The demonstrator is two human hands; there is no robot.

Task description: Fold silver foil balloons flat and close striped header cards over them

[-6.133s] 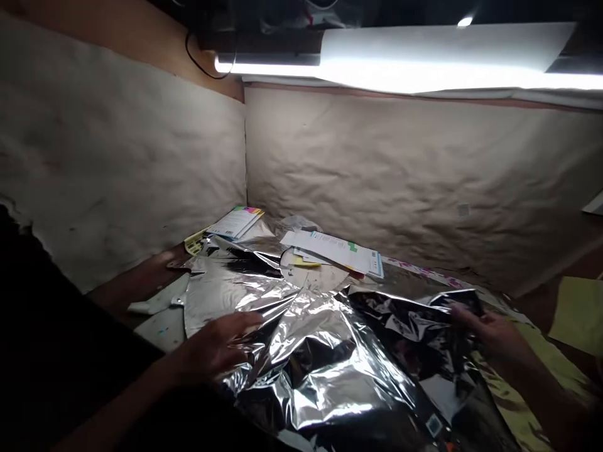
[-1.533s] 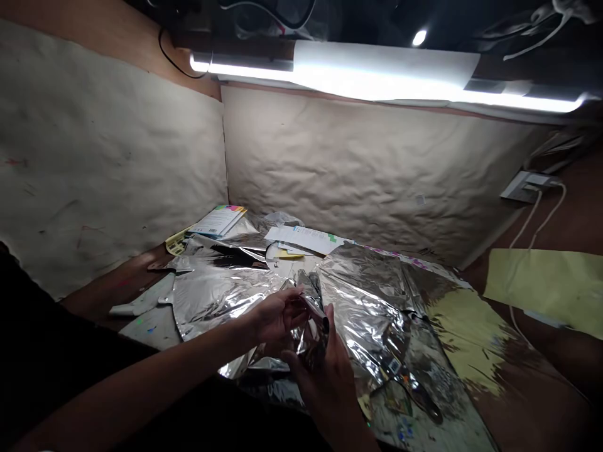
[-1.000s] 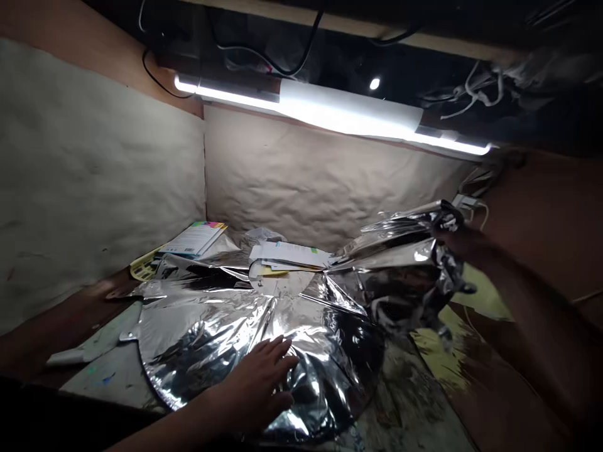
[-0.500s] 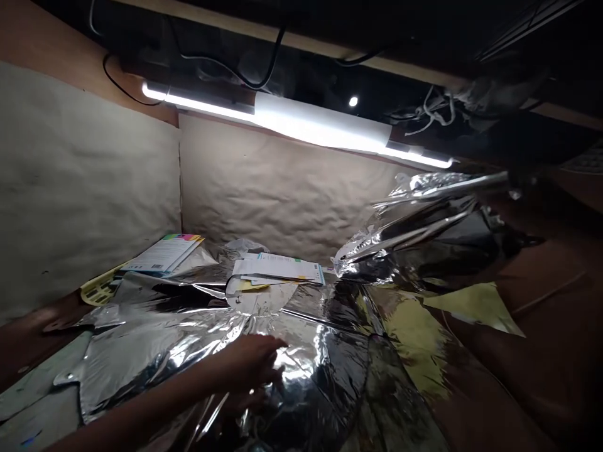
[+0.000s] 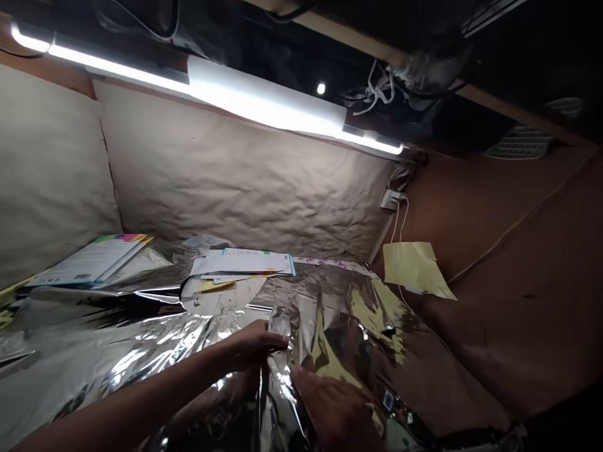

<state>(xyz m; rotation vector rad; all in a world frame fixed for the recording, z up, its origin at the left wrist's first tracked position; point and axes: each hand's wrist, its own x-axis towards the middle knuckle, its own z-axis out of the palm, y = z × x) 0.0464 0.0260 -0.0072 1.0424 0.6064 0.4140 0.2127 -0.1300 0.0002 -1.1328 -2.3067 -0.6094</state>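
Observation:
A shiny silver foil sheet [image 5: 311, 320] covers the surface before me, creased and standing up in a fold between my hands. My left hand [image 5: 254, 344] is closed, pinching the folded foil edge between thumb and fingers. Close beside it, lower and to the right, my right hand [image 5: 334, 402] has its fingers bent around the foil; its underside is hidden. Yellow paper reflects in the foil near the right hand.
White printed papers [image 5: 245, 263] lie beyond the hands. A stack of booklets [image 5: 89, 260] rests at the far left. Yellow paper [image 5: 417, 270] hangs on the right wall below a power socket [image 5: 392, 199]. A tube light [image 5: 264, 100] runs overhead.
The foil raised at the right has come down in front of me, with my right hand now at it. My left hand has closed on its edge. The view has swung right.

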